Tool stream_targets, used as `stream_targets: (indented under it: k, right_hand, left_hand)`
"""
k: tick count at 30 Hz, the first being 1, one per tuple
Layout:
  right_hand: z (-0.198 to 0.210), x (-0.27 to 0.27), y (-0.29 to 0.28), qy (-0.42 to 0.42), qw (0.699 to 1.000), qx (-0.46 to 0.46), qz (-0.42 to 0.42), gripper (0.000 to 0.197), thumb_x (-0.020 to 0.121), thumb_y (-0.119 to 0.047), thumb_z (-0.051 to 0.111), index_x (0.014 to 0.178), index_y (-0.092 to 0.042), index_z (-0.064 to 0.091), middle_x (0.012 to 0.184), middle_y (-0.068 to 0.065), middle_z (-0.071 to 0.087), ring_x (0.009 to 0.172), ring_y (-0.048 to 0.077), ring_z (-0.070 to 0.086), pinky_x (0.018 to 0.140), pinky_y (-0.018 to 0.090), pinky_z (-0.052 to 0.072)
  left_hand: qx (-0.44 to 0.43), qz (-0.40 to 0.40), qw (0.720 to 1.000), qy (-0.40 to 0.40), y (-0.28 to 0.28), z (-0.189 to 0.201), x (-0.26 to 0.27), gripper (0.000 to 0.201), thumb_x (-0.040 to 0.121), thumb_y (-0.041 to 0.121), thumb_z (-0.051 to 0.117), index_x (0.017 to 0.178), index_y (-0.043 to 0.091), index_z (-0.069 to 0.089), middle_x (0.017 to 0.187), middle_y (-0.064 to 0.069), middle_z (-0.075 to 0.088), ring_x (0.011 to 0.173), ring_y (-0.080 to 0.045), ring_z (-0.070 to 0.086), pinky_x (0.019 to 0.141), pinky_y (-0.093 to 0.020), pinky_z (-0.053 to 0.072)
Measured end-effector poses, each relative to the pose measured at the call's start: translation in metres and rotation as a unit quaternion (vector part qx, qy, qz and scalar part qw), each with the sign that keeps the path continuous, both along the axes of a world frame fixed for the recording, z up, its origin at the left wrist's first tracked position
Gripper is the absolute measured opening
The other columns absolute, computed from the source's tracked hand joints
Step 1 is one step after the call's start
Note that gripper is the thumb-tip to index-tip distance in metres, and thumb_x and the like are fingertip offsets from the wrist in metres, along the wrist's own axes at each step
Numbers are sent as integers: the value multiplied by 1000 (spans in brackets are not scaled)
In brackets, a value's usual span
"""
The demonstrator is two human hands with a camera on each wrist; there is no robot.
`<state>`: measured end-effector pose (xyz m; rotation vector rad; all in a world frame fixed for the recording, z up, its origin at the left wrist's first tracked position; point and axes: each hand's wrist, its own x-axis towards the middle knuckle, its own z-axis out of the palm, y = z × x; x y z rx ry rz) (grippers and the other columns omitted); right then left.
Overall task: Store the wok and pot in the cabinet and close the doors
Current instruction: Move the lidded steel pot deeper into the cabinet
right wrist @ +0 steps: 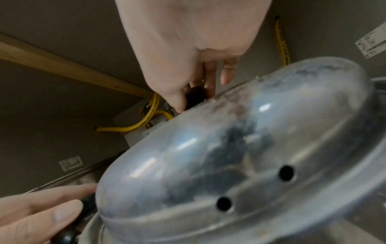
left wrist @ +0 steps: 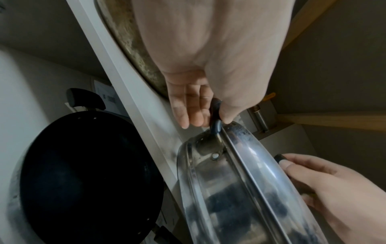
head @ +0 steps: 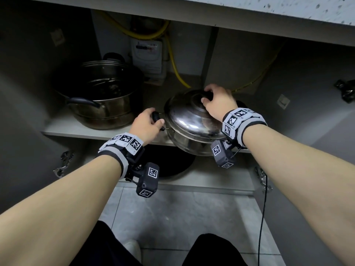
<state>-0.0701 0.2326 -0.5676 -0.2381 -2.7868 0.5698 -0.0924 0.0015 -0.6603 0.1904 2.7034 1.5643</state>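
Note:
A steel pot (head: 192, 144) with a domed lid (head: 184, 114) sits at the front edge of the cabinet's upper shelf (head: 76, 129), its base partly past the edge. My left hand (head: 153, 121) grips the pot's black side handle (left wrist: 216, 115). My right hand (head: 213, 100) holds the black lid knob (right wrist: 195, 95) on top. The black wok (left wrist: 83, 173) lies on the lower shelf, under the pot, mostly hidden in the head view (head: 172, 167). Both cabinet doors stand open.
A larger steel pot (head: 103, 96) fills the left of the upper shelf. Behind are a gas meter (head: 148, 56) and yellow hoses (head: 176, 72). Door hinges (head: 63, 164) stick out at the sides. A black cable (head: 263, 208) hangs on the right above the tiled floor.

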Motion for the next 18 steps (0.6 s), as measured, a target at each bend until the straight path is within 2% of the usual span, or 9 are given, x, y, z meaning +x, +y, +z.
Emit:
stream_targets:
  k: [3,5,6,8,11,13,15,18]
  right_hand:
    - [6,3,6,-4,1000,6,17,46,93,-41,49,137,-29,49,145,4,45,136,30,37,111,44,34]
    - [9,5,20,44,998,-24,-37,47,93,-40,47,138,-28,49,149,4,41,140,31,31,115,47,28]
    - [9,5,31,69,994,-41,-79,45,93,-37,47,136,-26,51,147,6,43,139,32,33,114,47,29]
    - [5,9,58,60,984,-53,-157,40,93,-28,45,130,-19,56,139,13,52,133,37,41,110,47,35]
    - [-11,11,90,-25,968,-110,-222,39,93,-18,41,124,-3,58,133,23,56,124,40,50,105,41,39]
    - [-23,12,97,-72,958,-145,-239,38,95,-15,40,123,3,57,133,25,55,123,39,52,100,37,41]
    - [-32,10,97,-83,955,-166,-230,34,94,-12,41,116,3,61,126,24,60,117,39,55,92,35,43]
    - [-40,8,95,-34,948,-211,-238,26,89,-13,47,99,-2,67,107,22,66,100,38,62,82,35,46]
  left_hand:
    - [1,15,1000,-2,0,0,-4,67,87,38,60,144,16,34,96,-12,71,92,-31,69,93,-48,54]
    - [1,30,1000,0,0,-1,-8,65,85,39,61,140,17,35,95,-12,71,90,-29,70,92,-48,54]
    - [-1,39,999,4,0,-2,-9,61,85,39,61,137,16,37,95,-12,71,89,-29,70,91,-48,54]
    - [2,59,998,17,0,-2,-13,54,87,36,62,131,14,42,92,-11,70,86,-31,70,87,-48,56]
    - [26,77,997,11,-4,-1,-18,52,87,35,63,130,11,46,86,-4,65,83,-32,71,81,-49,58]
    - [28,84,996,-1,-7,-1,-22,52,88,37,62,129,8,49,88,-7,67,78,-30,71,76,-48,60]
    - [29,76,996,-19,-7,0,-24,46,92,35,59,125,2,54,85,-10,68,69,-26,69,65,-42,61]
    - [30,59,997,-25,-2,4,-24,33,97,29,51,109,0,61,74,-7,66,59,-15,63,49,-28,55]
